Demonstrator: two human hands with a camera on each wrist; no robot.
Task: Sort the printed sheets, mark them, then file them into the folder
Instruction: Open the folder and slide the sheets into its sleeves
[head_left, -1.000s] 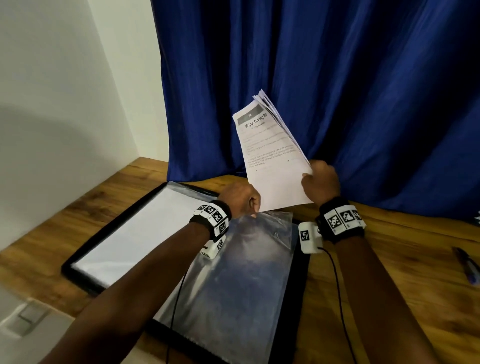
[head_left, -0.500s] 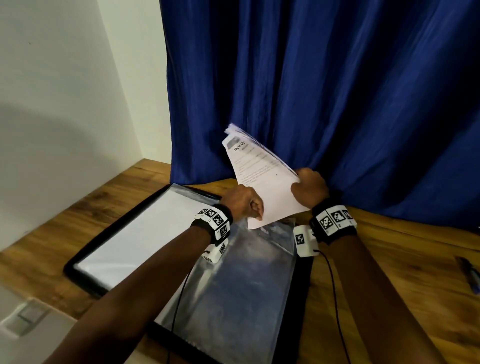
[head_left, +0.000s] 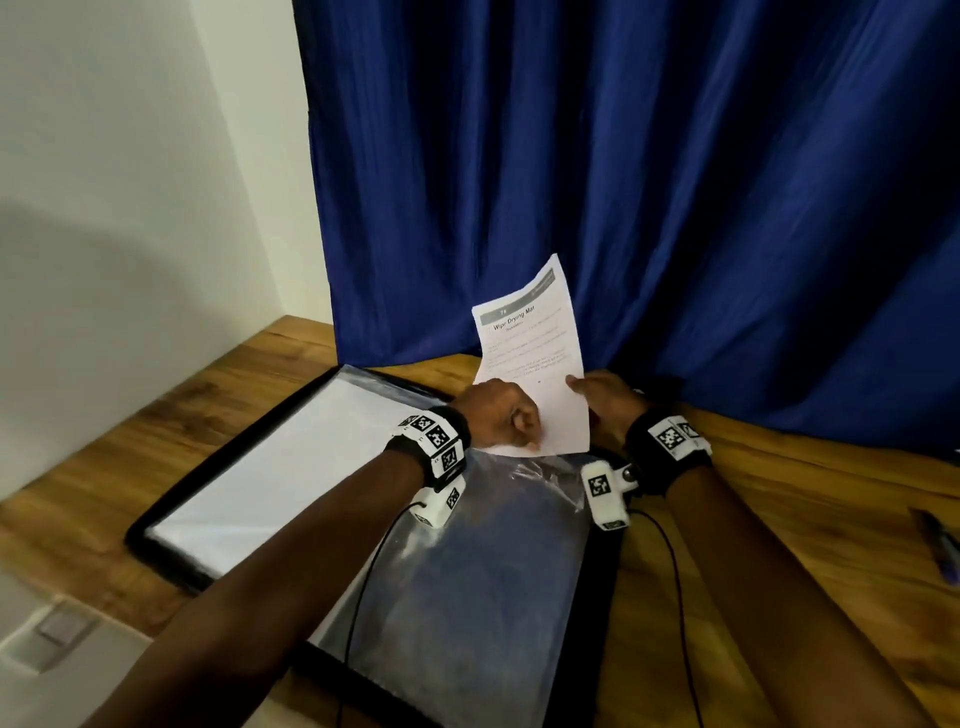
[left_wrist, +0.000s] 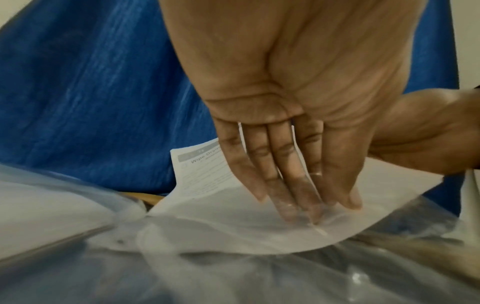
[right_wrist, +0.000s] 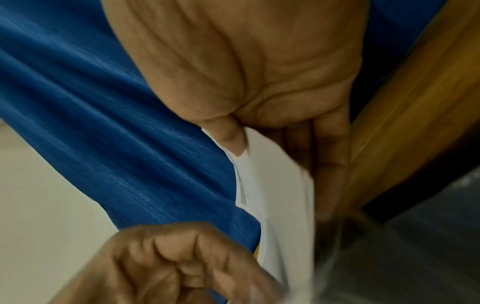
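A thin stack of printed sheets (head_left: 532, 364) headed "Wipe Drying Mat" stands tilted, its lower edge at the mouth of a clear plastic sleeve (head_left: 483, 561) in the open black folder (head_left: 605, 571). My right hand (head_left: 584, 389) pinches the sheets' right edge, with the thumb (right_wrist: 230, 133) on the front and the other fingers behind. At the sleeve's top edge my left hand (head_left: 519, 431) holds the film, its fingertips (left_wrist: 296, 197) lying under the clear plastic against the sheets (left_wrist: 207, 205). The left sleeve (head_left: 291, 467) holds a white sheet.
The folder lies on a wooden table (head_left: 779, 519) against a blue curtain (head_left: 675, 208). A dark pen (head_left: 941, 545) lies at the table's right edge. A white wall (head_left: 130, 208) stands on the left. Cables run from both wristbands over the folder.
The right hand has brought the sheets down from high in front of the curtain, so their lower edge now meets the sleeve's mouth. The left hand stayed at the sleeve's top edge.
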